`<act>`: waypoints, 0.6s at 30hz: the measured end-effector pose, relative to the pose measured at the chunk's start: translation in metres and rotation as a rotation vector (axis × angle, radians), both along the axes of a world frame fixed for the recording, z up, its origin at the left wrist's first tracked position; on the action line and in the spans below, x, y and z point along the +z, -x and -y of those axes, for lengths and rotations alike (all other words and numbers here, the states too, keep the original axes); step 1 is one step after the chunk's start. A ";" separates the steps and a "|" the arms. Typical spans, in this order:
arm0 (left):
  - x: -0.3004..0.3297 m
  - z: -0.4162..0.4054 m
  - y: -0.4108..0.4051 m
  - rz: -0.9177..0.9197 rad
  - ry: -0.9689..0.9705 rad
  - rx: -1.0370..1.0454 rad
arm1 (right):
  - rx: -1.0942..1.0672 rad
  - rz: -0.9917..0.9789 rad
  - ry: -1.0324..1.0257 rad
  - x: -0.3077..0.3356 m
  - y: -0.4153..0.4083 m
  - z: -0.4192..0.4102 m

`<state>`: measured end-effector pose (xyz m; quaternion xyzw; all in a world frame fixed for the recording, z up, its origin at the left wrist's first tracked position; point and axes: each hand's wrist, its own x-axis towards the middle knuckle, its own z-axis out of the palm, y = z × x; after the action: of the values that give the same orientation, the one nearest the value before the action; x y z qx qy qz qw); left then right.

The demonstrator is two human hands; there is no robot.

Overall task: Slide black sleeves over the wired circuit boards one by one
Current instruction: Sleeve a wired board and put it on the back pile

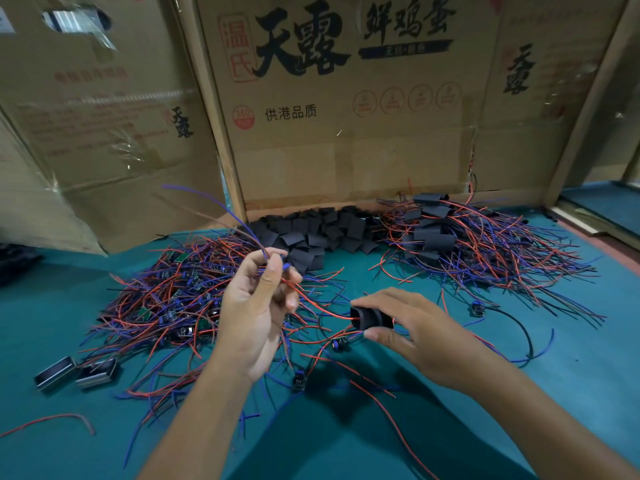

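While both hands are raised above the middle of the table (571,375), its green surface is seen to be backed along the far edge by upright cardboard boxes (346,116) printed with Chinese characters. Toward the left side, a large tangle of unsleeved boards with red and blue wires (166,299) is spread. Toward the far right corner, a second pile of sleeved boards (450,237) is heaped, their wires fanned outward. Between these two, against the far edge, a heap of loose black sleeves (322,230) is laid. Near the left edge, two small dark metal-rimmed boxes (76,372) are set side by side. A single stray board with black and blue leads (479,308) is noted near the right hand, on the table.

The left hand (256,317) is held upright, and a bundle of red and blue wires (242,223) is pinched between its thumb and curled fingers (273,271), the loose ends rising toward the boxes. The right hand (412,327) is held lower and just beside it; one black sleeve (370,318) is gripped between its thumb and fingers. A red wire is seen entering the sleeve's open left end from the left hand. Whether a board sits inside the sleeve cannot be told.
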<state>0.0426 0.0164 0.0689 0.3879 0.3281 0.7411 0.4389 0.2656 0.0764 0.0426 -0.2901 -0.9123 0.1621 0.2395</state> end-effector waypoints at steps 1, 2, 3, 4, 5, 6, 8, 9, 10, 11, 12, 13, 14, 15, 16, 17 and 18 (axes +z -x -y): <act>-0.002 0.000 -0.003 -0.013 0.006 -0.024 | -0.024 0.013 -0.036 0.000 0.000 0.001; -0.004 0.000 -0.006 -0.024 0.011 -0.049 | -0.044 0.017 -0.063 0.000 0.000 0.002; -0.006 0.000 -0.010 -0.034 0.017 -0.073 | -0.057 0.013 -0.082 0.000 0.000 0.003; -0.008 -0.001 -0.013 -0.044 0.023 -0.091 | -0.066 0.006 -0.098 -0.001 0.001 0.003; -0.009 -0.001 -0.017 -0.057 0.025 -0.108 | -0.075 -0.002 -0.113 -0.001 0.002 0.004; -0.011 -0.001 -0.020 -0.076 0.022 -0.124 | -0.087 -0.009 -0.128 -0.002 0.003 0.005; -0.013 -0.001 -0.025 -0.123 0.015 -0.141 | -0.119 -0.012 -0.162 -0.002 0.005 0.006; -0.014 -0.001 -0.028 -0.146 0.013 -0.136 | -0.130 -0.012 -0.170 -0.002 0.006 0.007; -0.016 -0.001 -0.029 -0.173 0.010 -0.119 | -0.130 -0.026 -0.168 -0.002 0.006 0.008; -0.018 -0.001 -0.031 -0.209 0.013 -0.091 | -0.122 -0.059 -0.152 -0.001 0.007 0.009; -0.021 -0.002 -0.034 -0.251 0.021 -0.057 | -0.115 -0.107 -0.125 0.000 0.007 0.009; -0.024 -0.002 -0.037 -0.280 0.028 -0.026 | -0.110 -0.155 -0.097 0.002 0.008 0.010; -0.027 -0.002 -0.042 -0.286 0.035 -0.008 | -0.107 -0.194 -0.081 0.003 0.008 0.011; -0.031 -0.003 -0.046 -0.267 0.044 -0.005 | -0.107 -0.222 -0.082 0.004 0.008 0.011; -0.033 -0.003 -0.050 -0.240 0.057 -0.012 | -0.108 -0.238 -0.092 0.005 0.009 0.012; -0.035 -0.003 -0.053 -0.218 0.067 -0.022 | -0.110 -0.243 -0.102 0.005 0.009 0.013; -0.036 -0.003 -0.054 -0.205 0.073 -0.023 | -0.112 -0.242 -0.106 0.006 0.009 0.013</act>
<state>0.0969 0.0193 0.0329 0.4493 0.3935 0.6801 0.4251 0.2569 0.0634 0.0485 -0.3056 -0.8665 0.1340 0.3712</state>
